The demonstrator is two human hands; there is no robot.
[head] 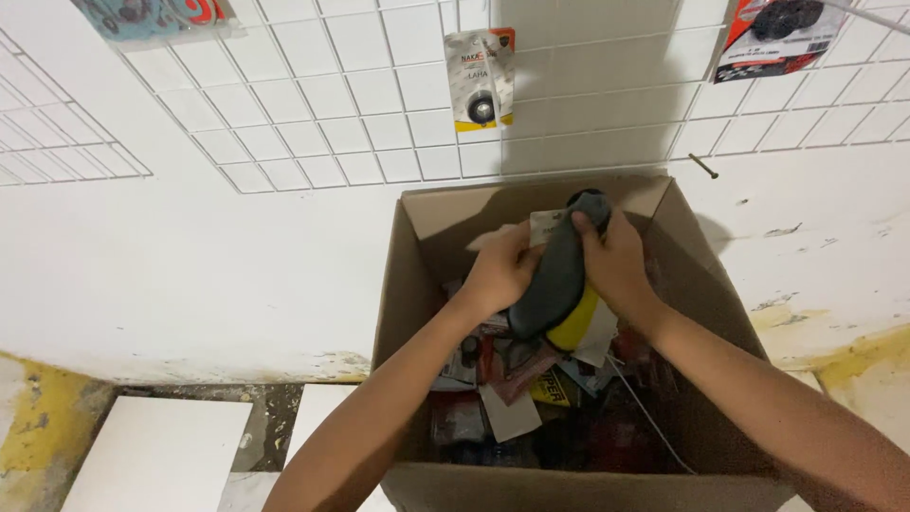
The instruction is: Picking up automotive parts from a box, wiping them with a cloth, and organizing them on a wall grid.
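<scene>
In the head view, the left hand (500,270) and the right hand (614,261) both grasp a dark grey and yellow packaged part (556,284) above the open cardboard box (417,246) of mixed packets (531,398), below the wire wall grid (360,104).

Hanging packets (481,79) on wall grid (loose ones (517,393) in box (408,275))
</scene>
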